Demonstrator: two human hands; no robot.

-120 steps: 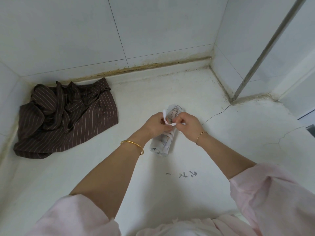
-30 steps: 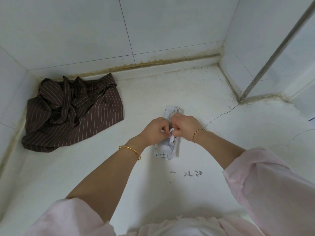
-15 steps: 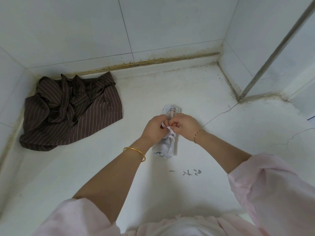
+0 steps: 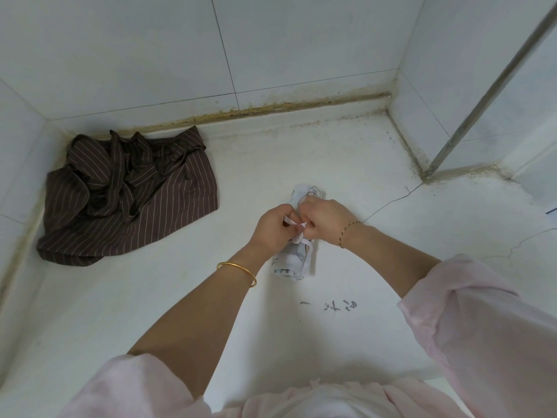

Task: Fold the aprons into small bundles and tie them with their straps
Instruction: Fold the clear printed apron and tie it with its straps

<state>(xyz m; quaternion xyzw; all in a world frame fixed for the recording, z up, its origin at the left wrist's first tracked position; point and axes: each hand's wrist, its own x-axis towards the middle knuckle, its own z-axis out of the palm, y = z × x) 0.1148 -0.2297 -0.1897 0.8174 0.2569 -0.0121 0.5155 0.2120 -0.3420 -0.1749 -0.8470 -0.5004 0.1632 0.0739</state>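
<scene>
On a white counter [image 4: 180, 297], a person's left hand [image 4: 272, 226] and right hand [image 4: 324, 220] pinch the pale strap [image 4: 290, 220] over a rolled white printed apron [image 4: 291, 262], its knot apparently unfinished, while a crumpled brown pinstriped apron [image 4: 126, 194] lies unfolded toward the far-left corner.

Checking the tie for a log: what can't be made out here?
Head view:
1. Knot in the white strap: pinched between left hand and right hand; finished or not, cannot tell.
2. Middle of the white apron bundle: covered by both hands.
3. Dark marks on the counter: too small to read.
</scene>
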